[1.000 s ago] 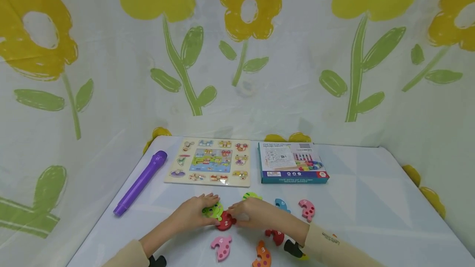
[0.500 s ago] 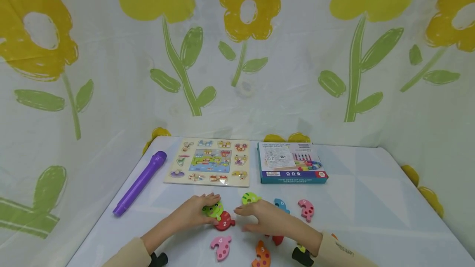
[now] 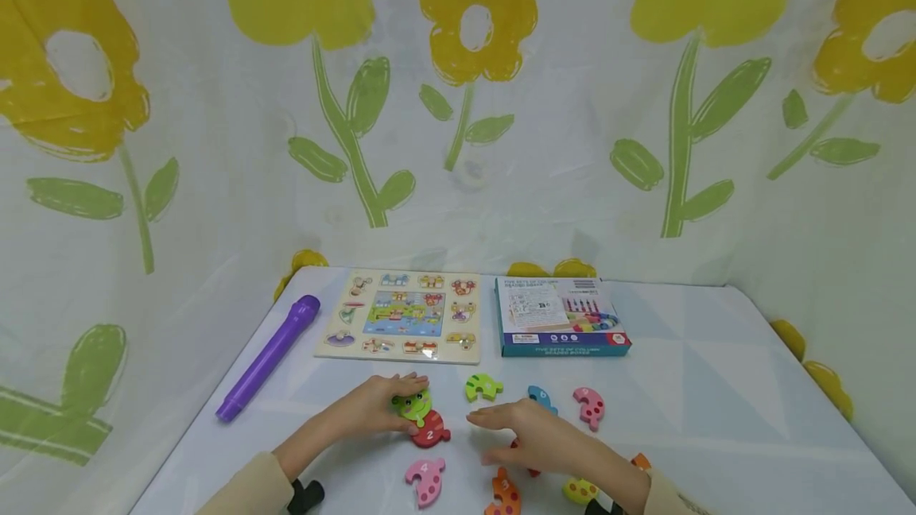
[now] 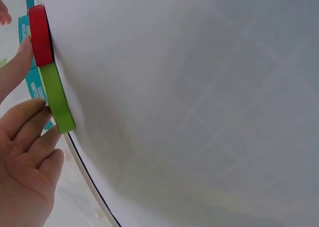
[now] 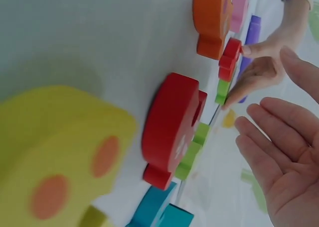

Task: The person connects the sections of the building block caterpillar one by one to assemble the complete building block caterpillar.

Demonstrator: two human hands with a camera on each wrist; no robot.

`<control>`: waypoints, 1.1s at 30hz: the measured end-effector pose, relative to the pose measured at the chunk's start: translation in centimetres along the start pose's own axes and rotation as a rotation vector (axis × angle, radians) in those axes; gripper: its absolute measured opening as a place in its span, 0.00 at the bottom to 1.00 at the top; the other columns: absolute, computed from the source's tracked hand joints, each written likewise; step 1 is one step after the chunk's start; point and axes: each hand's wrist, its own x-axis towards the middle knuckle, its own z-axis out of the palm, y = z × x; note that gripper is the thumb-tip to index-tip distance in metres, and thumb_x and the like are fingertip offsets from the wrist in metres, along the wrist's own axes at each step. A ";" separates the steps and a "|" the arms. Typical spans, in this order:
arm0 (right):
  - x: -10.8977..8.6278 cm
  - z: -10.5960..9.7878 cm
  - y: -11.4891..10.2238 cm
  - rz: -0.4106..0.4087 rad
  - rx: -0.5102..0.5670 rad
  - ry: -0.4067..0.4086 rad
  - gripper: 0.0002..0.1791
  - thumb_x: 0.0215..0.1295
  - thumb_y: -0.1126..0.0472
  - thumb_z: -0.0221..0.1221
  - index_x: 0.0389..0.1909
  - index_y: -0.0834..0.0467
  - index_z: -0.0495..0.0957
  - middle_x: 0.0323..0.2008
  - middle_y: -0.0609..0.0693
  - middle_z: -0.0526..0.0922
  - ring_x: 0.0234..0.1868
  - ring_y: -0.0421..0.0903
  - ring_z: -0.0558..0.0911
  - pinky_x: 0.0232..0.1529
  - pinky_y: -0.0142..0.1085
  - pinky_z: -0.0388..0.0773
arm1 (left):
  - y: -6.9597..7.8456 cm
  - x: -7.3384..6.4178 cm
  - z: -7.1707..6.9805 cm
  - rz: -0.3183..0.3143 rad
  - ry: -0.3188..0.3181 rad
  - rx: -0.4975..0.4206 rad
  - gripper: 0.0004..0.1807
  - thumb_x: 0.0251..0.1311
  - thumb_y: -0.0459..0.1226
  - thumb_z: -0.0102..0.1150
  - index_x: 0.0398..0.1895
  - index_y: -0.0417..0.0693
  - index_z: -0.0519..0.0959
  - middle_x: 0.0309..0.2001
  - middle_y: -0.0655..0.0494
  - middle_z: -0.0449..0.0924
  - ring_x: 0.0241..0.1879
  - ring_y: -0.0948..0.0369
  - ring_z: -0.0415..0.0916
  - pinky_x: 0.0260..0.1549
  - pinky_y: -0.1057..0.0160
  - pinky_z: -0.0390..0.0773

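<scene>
In the head view, my left hand (image 3: 372,408) holds a green smiling-face puzzle piece (image 3: 413,404), which is joined to a red puzzle piece numbered 2 (image 3: 431,434). The left wrist view has the thumb against the red edge and fingertips against the green edge, both flat on the table. To their right hovers my right hand (image 3: 540,435), fingers extended, holding nothing. Beneath it lies another red piece (image 5: 172,122), mostly hidden in the head view. Around the hands lie a pink 4 piece (image 3: 428,483), an orange 3 piece (image 3: 505,493) and a green striped piece (image 3: 483,387).
A blue piece (image 3: 541,398), a pink spotted piece (image 3: 590,408) and a yellow spotted piece (image 3: 580,491) lie to the right. Further back are a wooden picture board (image 3: 468,352), a cardboard box (image 3: 565,340) and a purple microphone-shaped stick (image 3: 268,360).
My right hand has let go of the red 2 piece and drawn back to the right, uncovering the green striped piece. My left hand has stayed on the joined pieces.
</scene>
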 end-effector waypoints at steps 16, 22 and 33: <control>-2.5 1.0 -0.1 0.121 -0.009 -0.043 0.25 0.60 0.50 0.66 0.58 0.52 0.79 0.54 0.41 0.81 0.56 0.39 0.78 0.50 0.34 0.80 | -0.8 0.5 -0.3 0.046 -0.035 -0.035 0.39 0.49 0.51 0.70 0.66 0.50 0.71 0.67 0.61 0.67 0.69 0.54 0.60 0.66 0.48 0.61; -3.7 1.7 -0.3 0.190 0.041 -0.072 0.25 0.61 0.48 0.64 0.59 0.49 0.79 0.54 0.39 0.80 0.58 0.42 0.76 0.49 0.36 0.81 | -1.1 0.5 -0.3 0.053 -0.042 -0.037 0.39 0.49 0.53 0.69 0.66 0.51 0.71 0.67 0.63 0.67 0.69 0.55 0.59 0.66 0.49 0.61; -4.6 2.4 -0.2 0.182 -0.029 -0.091 0.32 0.57 0.36 0.61 0.58 0.49 0.79 0.55 0.39 0.80 0.61 0.45 0.74 0.54 0.45 0.78 | -0.8 0.3 -0.3 0.058 -0.014 -0.031 0.41 0.48 0.52 0.70 0.67 0.50 0.70 0.66 0.60 0.68 0.69 0.53 0.59 0.66 0.49 0.61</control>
